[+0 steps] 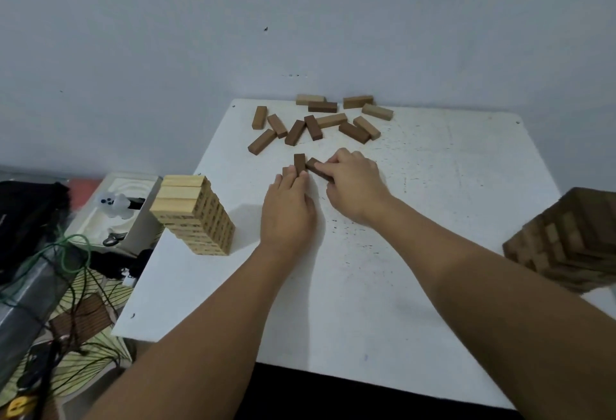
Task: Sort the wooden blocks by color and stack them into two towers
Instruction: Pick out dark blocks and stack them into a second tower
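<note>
brown blocks [299,163] sit under both hands mid-table. left hand [288,209] lies flat on two; right hand [353,183] pinches a third [316,168]. push them side by side, then lift. light tower [195,216] left, dark tower [570,246] right, loose pile [320,121] behind.

Dark tower [566,246] at right edge: cut off by frame, blurred. Left hand [288,213] hides most of a dark block under its fingers. Lower-left clutter too blurred to tell.
</note>
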The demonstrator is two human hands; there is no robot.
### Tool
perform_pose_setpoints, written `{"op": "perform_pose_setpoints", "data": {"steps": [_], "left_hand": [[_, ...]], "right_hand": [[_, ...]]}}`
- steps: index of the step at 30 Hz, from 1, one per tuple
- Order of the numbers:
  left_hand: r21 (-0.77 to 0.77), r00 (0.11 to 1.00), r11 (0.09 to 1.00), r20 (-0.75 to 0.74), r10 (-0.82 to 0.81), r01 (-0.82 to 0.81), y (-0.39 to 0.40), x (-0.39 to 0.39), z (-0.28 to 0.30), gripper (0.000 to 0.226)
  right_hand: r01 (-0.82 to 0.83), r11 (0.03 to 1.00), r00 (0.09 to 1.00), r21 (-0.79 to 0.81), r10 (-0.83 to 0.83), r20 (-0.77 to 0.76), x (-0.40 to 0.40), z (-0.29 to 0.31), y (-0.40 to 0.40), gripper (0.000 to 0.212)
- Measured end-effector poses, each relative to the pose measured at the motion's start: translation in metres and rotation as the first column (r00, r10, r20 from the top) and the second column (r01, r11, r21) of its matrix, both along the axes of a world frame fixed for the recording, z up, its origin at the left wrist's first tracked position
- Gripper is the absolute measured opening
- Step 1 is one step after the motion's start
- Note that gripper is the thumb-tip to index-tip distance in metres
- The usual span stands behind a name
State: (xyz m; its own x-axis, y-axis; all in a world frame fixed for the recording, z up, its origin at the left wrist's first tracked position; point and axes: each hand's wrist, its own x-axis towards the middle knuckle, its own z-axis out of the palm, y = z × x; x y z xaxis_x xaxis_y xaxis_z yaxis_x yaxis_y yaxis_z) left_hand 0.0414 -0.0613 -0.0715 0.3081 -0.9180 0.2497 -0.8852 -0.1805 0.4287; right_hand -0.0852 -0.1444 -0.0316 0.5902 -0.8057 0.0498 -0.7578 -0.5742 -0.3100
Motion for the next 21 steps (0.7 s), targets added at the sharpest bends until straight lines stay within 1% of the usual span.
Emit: {"op": "perform_pose_setpoints", "data": {"steps": [3,4,6,8,12,15,17,19,21], "left_hand": [[-0.014,0.998,0.998,0.011,-0.066,0.066,0.018,-0.014,0.004,0.038],[-0.012,0.995,0.995,0.026,-0.098,0.098,0.024,-0.017,0.006,0.036],[0.001,0.986,0.987,0.041,-0.160,0.160,0.038,-0.025,0.010,0.030],[0.016,0.976,0.976,0.031,-0.216,0.216,0.055,-0.033,0.015,0.028],[0.058,0.948,0.946,-0.018,-0.319,0.319,0.091,-0.048,0.026,0.025],[0.116,0.933,0.926,-0.093,-0.349,0.358,0.109,-0.055,0.030,0.032],[0.142,0.914,0.906,-0.141,-0.380,0.399,0.117,-0.056,0.027,0.039],[0.120,0.885,0.899,-0.274,-0.377,0.421,0.125,-0.055,0.025,0.042],[0.055,0.843,0.908,-0.397,-0.362,0.416,0.131,-0.052,0.023,0.045]], "right_hand": [[0.057,0.988,0.988,0.144,-0.076,0.132,-0.019,-0.001,0.025,0.051],[0.058,0.982,0.985,0.180,-0.086,0.150,-0.027,-0.003,0.035,0.052],[0.052,0.983,0.989,0.176,-0.075,0.128,-0.042,-0.007,0.055,0.053],[0.069,0.987,0.986,0.148,-0.090,0.142,-0.057,-0.012,0.072,0.046],[0.100,0.987,0.951,0.127,-0.133,0.279,-0.089,-0.024,0.101,0.034],[0.070,0.989,0.917,0.128,-0.114,0.381,-0.113,-0.027,0.120,0.030],[0.018,0.990,0.909,0.140,-0.075,0.409,-0.126,-0.022,0.131,0.028],[-0.019,0.988,0.912,0.151,-0.045,0.408,-0.136,-0.019,0.140,0.029],[-0.018,0.987,0.914,0.158,-0.048,0.403,-0.142,-0.020,0.146,0.036]]}}
